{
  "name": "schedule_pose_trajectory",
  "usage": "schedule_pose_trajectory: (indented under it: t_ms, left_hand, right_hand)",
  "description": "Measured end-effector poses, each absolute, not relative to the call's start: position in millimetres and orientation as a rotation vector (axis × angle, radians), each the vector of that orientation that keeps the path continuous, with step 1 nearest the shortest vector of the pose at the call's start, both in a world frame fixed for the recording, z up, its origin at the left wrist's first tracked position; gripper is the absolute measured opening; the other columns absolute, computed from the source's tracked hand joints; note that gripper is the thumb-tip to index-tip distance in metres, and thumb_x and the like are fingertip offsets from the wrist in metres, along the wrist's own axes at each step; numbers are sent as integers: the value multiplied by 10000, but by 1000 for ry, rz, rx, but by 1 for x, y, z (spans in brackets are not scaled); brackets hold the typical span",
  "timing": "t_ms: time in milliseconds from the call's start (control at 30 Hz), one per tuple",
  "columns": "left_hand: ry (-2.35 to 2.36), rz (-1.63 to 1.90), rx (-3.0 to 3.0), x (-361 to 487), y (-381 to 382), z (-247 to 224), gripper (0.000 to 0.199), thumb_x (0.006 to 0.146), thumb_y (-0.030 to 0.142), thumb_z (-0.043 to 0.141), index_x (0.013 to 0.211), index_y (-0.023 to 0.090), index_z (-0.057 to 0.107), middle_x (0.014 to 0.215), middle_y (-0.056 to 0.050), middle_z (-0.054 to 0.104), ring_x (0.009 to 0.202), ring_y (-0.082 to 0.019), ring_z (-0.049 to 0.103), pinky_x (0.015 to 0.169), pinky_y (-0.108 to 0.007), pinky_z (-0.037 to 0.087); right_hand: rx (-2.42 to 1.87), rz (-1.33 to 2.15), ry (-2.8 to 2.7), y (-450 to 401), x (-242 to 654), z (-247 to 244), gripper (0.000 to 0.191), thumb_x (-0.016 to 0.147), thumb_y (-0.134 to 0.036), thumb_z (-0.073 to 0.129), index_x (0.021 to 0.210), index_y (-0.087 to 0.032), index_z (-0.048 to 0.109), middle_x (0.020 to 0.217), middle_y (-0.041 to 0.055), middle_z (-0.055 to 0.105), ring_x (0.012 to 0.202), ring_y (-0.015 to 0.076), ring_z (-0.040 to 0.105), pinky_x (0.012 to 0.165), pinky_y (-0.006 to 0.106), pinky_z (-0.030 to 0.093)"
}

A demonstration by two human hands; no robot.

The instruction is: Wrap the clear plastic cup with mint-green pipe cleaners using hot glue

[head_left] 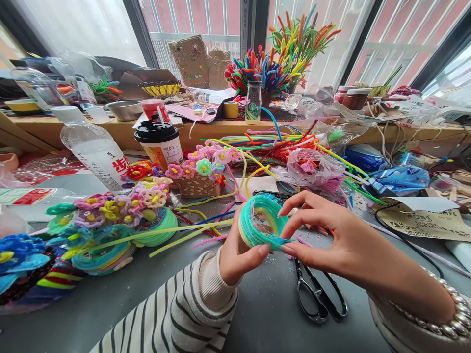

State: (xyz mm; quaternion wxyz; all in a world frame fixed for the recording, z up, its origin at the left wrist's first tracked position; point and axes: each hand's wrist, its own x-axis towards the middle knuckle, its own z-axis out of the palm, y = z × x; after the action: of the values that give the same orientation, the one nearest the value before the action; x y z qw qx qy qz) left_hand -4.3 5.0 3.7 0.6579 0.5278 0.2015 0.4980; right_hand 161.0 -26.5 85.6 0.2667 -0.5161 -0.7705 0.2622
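A small round cup wrapped in teal and pale yellow pipe cleaners (252, 230) is tilted with its opening facing me. Wrapped around its left and lower side, my left hand (237, 255) has its thumb along the lower edge. My right hand (324, 235) grips the right side of its rim, thumb below and fingertips above, beside a short blue strand end. Under the right hand lie black scissors (317, 294), their blades partly hidden. To the left, pale yellow pipe cleaners (191, 231) stretch out toward the left wrist.
Left on the grey table stand pots with fuzzy flowers (154, 235), a water bottle (95, 152) and a lidded paper cup (158, 142). A flower basket (196, 186) and piled pipe cleaners (287, 147) lie behind the hands. Kraft paper (419, 218) and a black cable are at right.
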Motion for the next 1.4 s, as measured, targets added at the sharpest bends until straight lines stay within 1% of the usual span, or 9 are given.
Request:
schedule_pose_trajectory:
  t_ms: [167, 267, 433, 567, 667, 833, 967, 1167, 1400]
  left_hand:
    - [424, 1120, 1188, -5, 5, 2, 606, 646, 310, 665, 1156, 202, 355, 998, -53, 565, 788, -157, 573, 722, -286, 466]
    - [406, 1124, 1166, -4, 6, -1, 609, 649, 282, 666, 1165, 207, 353, 1046, -62, 557, 865, -177, 574, 720, -281, 475]
    - [362, 1173, 1178, -5, 7, -5, 605, 652, 262, 661, 1183, 216, 376, 1049, -66, 575, 871, -195, 582, 739, -306, 477]
    - [397, 1152, 1201, -4, 8, -5, 581, 655, 272, 658, 1171, 207, 400, 1041, -83, 580, 850, -216, 587, 708, -324, 478]
    - [343, 1164, 1190, -4, 7, -5, 572, 667, 263, 644, 1178, 215, 392, 1001, -73, 586, 758, -186, 590, 625, -294, 477]
    - [439, 1132, 1196, -5, 6, 0, 605, 637, 301, 666, 1166, 198, 391, 1020, -76, 569, 860, -207, 569, 709, -311, 475]
    - [462, 1089, 1144, -5, 9, -5, 645, 641, 361, 656, 1199, 197, 377, 925, -61, 584, 707, -177, 580, 565, -275, 484]
    - [445, 1097, 1087, -4, 14, -12, 517, 618, 382, 665, 1064, 180, 495, 862, -51, 588, 627, -154, 574, 504, -254, 481]
    - [479, 1027, 1117, -6, 10, 3, 412, 606, 390, 668, 920, 165, 523, 833, -43, 565, 606, -135, 545, 522, -265, 474]
  right_hand:
    - [-1399, 731, -2075, -25, 160, 84, 28, 697, -271, 636, 714, -252, 625, 988, -19, 511, 893, 106, 517, 797, 220, 379]
    - [-1396, 740, -2059, -25, 159, 84, 16, 697, -248, 627, 713, -246, 624, 992, -13, 505, 908, 111, 513, 805, 222, 380]
    - [-1396, 736, -2047, -26, 158, 84, 10, 695, -229, 622, 702, -236, 622, 991, -8, 502, 908, 112, 513, 804, 221, 382]
    - [-1399, 748, -2041, -26, 157, 85, 19, 693, -211, 618, 689, -229, 615, 994, -7, 503, 905, 112, 516, 811, 220, 380]
    - [-1396, 751, -2057, -26, 157, 85, 42, 688, -189, 611, 693, -231, 610, 996, -10, 507, 915, 113, 515, 814, 221, 379]
    - [-1382, 754, -2067, -25, 157, 83, 42, 688, -192, 611, 706, -230, 602, 992, -6, 512, 920, 119, 514, 806, 227, 386]
    - [-1407, 725, -2045, -25, 158, 84, 32, 693, -210, 617, 720, -227, 613, 1001, 3, 521, 916, 127, 518, 801, 236, 396]
    - [-1393, 692, -2065, -24, 158, 85, 49, 695, -216, 620, 742, -223, 624, 987, 20, 550, 873, 141, 541, 751, 249, 429]
    - [-1364, 729, -2067, -23, 157, 86, 37, 695, -183, 618, 708, -218, 615, 967, 5, 562, 834, 118, 544, 730, 224, 427]
